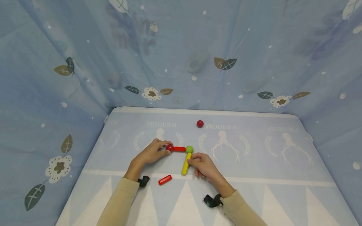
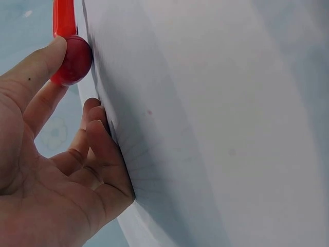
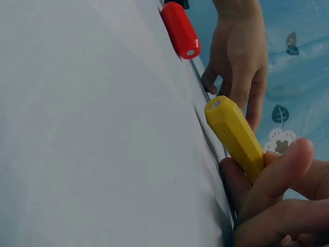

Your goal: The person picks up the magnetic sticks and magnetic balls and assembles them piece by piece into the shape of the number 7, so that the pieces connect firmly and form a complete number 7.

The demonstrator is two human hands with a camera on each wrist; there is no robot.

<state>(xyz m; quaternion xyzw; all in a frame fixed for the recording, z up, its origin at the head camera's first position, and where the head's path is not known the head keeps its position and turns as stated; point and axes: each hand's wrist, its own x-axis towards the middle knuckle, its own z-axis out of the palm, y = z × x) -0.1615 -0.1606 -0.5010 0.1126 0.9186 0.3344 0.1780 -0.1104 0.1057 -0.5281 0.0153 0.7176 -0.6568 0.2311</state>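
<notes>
Yellow ridged rod (image 3: 234,131), red ball (image 2: 77,60)

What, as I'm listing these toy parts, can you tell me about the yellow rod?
The yellow rod is short, straight and faceted, with fine ridges along its side, and looks like glossy plastic. A small, pale, metal-looking disc sits in its free end. The right hand pinches it. In the head view its far end meets the green ball, while the free end points toward the person, slightly left. Whether it rests on the surface is unclear.
</notes>
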